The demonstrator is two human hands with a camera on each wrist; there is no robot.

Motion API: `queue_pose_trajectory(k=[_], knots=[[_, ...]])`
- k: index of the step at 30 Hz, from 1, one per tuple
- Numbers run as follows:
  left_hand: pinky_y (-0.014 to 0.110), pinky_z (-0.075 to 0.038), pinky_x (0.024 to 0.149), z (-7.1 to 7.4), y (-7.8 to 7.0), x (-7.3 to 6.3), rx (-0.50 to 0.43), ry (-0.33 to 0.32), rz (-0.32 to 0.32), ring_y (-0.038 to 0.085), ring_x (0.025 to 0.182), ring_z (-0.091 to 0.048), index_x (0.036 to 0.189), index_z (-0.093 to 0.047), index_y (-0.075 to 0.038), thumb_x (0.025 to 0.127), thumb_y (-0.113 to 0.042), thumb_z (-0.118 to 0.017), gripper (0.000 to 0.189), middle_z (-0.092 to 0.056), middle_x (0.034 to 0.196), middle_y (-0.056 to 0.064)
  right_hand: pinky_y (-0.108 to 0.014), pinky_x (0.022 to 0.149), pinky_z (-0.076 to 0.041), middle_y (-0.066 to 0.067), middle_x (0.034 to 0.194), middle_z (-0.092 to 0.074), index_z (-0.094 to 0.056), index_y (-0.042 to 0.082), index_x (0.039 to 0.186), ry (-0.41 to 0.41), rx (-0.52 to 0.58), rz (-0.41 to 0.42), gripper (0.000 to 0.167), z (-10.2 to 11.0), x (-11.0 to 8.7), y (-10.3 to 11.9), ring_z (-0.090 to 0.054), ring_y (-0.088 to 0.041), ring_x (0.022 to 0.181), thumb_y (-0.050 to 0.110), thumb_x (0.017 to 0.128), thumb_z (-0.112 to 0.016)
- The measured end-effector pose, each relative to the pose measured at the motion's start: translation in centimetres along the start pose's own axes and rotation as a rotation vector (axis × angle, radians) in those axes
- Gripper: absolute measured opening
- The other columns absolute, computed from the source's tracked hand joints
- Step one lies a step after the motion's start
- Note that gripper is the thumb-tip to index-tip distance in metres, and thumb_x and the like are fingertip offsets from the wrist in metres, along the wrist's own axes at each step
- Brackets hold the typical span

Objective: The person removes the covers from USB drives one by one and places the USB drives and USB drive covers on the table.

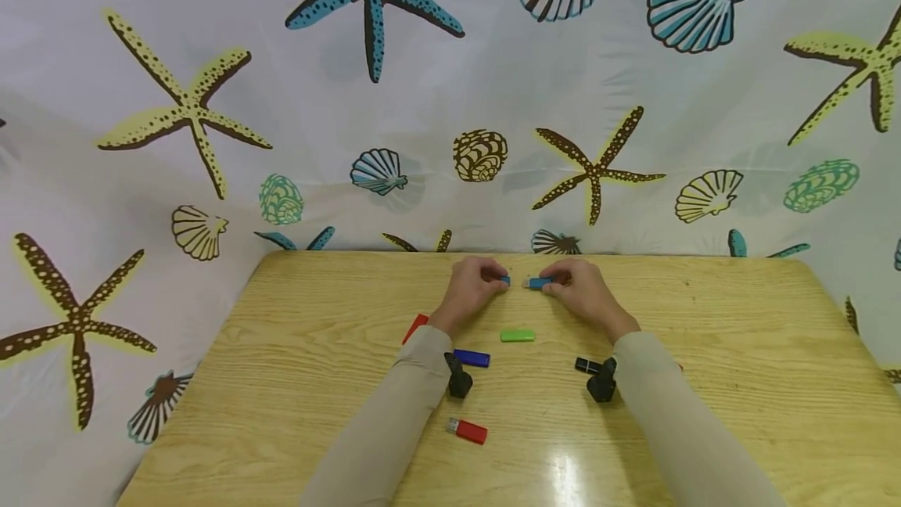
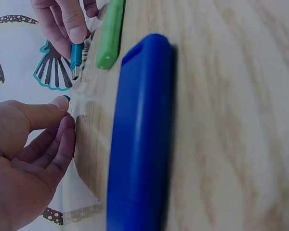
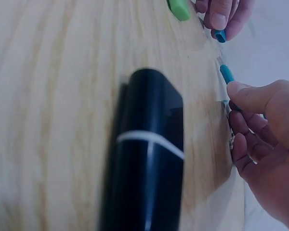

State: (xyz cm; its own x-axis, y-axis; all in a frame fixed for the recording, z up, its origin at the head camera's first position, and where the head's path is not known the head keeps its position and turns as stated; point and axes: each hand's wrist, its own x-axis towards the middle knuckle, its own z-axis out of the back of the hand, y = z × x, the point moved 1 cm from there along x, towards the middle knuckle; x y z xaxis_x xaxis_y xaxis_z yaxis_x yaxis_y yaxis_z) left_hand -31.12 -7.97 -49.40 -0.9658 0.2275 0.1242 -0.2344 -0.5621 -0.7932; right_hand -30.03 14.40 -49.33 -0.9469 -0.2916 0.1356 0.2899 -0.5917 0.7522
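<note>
Near the far edge of the wooden table, my left hand (image 1: 468,289) pinches a small light-blue cap (image 1: 505,280), its hollow end showing in the right wrist view. Facing it, my right hand (image 1: 583,289) grips a light-blue USB stick (image 1: 539,283) between thumb and fingers. The stick's bare metal plug (image 3: 219,61) points left at the cap, with a small gap between them. Closer to me lie a green USB stick (image 1: 517,336) and a dark blue one (image 2: 139,134), both with no plug showing.
A black USB stick (image 1: 588,365) with a white band lies by the right forearm. A red USB stick (image 1: 470,432) with its plug bare lies nearer me. Another red piece (image 1: 415,327) is partly behind the left sleeve. A patterned cloth (image 1: 436,100) hangs behind the table (image 1: 317,319).
</note>
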Motion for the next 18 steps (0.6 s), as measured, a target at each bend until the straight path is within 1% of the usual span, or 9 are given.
queue_pose_trajectory(k=[7, 13, 18], knots=[[0.033, -0.057, 0.079, -0.31, -0.22, 0.35, 0.034, 0.024, 0.004, 0.02, 0.086, -0.069, 0.103, -0.078, -0.003, 0.092, -0.005, -0.077, 0.011, -0.074, 0.096, 0.008, -0.046, 0.085, -0.053, -0.017, 0.11, -0.071, -0.075, -0.003, 0.113, 0.013, -0.019, 0.009, 0.02, 0.0, 0.01, -0.16, -0.066, -0.028, 0.093, 0.003, 0.095, -0.073], [0.032, -0.057, 0.077, -0.51, -0.15, 0.56, 0.059, 0.012, 0.0, 0.019, 0.083, -0.068, 0.1, -0.078, -0.003, 0.091, -0.004, -0.078, 0.009, -0.074, 0.092, 0.007, -0.046, 0.085, -0.054, -0.017, 0.11, -0.071, -0.075, -0.002, 0.114, 0.015, -0.019, 0.004, 0.02, -0.09, 0.11, -0.28, -0.066, -0.028, 0.094, 0.004, 0.095, -0.073], [0.033, -0.056, 0.077, -0.69, -0.18, 0.65, 0.068, 0.001, 0.007, 0.02, 0.082, -0.068, 0.099, -0.078, -0.004, 0.09, -0.004, -0.079, 0.009, -0.074, 0.091, 0.008, -0.047, 0.087, -0.054, -0.018, 0.113, -0.069, -0.075, -0.002, 0.113, 0.017, -0.016, -0.008, 0.019, -0.12, 0.09, -0.26, -0.066, -0.029, 0.097, 0.004, 0.095, -0.073]])
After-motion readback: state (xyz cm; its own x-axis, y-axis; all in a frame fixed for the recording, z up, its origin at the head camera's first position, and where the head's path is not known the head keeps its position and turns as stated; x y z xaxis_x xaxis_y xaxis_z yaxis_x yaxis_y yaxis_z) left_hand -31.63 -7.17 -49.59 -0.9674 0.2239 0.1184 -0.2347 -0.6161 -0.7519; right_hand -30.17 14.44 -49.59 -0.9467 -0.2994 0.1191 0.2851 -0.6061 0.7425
